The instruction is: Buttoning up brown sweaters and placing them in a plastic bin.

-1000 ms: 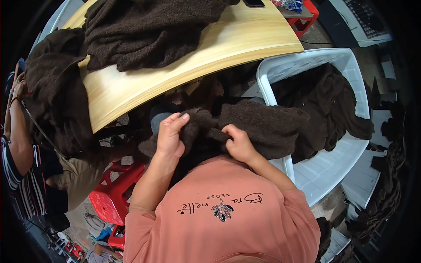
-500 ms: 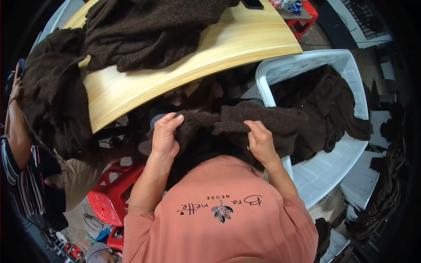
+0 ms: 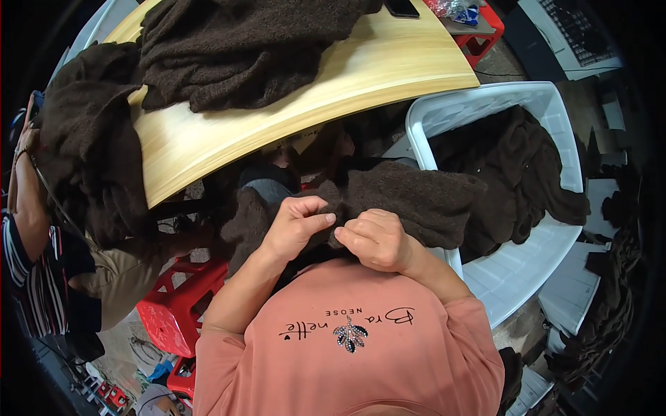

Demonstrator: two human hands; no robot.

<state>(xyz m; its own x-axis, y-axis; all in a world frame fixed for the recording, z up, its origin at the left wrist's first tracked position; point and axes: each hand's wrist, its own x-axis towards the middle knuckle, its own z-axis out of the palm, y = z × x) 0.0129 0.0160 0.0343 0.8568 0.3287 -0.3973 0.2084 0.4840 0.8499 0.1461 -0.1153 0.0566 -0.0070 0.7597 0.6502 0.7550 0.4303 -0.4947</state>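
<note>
A dark brown knitted garment [image 3: 416,197] lies across my lap, its right end reaching over the rim of the white tub. My left hand [image 3: 298,227] is closed on the knit, thumb and forefinger pinched together. Close beside it, my right hand [image 3: 376,239] is curled with its fingertips pressed together at the same part of the garment. The fingertips of the right hand are partly hidden, and whether anything small sits between them cannot be made out.
A white plastic tub [image 3: 520,291] at my right holds more brown knitwear [image 3: 517,173]. Ahead, a wooden table [image 3: 388,62] bears a brown knit pile [image 3: 236,55] and a phone [image 3: 401,7]. A red stool [image 3: 170,312] stands at left, near another person's arm [image 3: 26,187].
My hands have come together: the left moved right and slightly down, the right moved left. The stretch of knit that was held between them is now bunched at my fingertips.
</note>
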